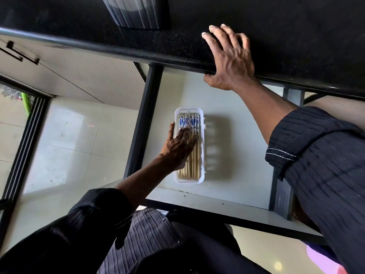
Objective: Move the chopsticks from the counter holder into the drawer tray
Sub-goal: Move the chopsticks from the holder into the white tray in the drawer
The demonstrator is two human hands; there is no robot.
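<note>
Several wooden chopsticks [194, 155] with blue-and-white patterned ends lie side by side in a white plastic tray [177, 119], which rests on the pale floor of the open drawer [237, 155]. My left hand [178, 147] lies flat on the chopsticks with fingers spread, its thumb along the tray's left rim. My right hand [230, 56] rests palm down on the black counter [296, 36], fingers apart, thumb hooked under the counter's front edge. A dark ribbed holder [134, 10] stands on the counter at the top; its contents are not visible.
The drawer has dark side rails [146, 115] and a pale front panel [237, 212] near my body. A closed cabinet front with a black handle [17, 52] sits at the left. Light floor tiles [69, 145] lie below, with a doorway at far left.
</note>
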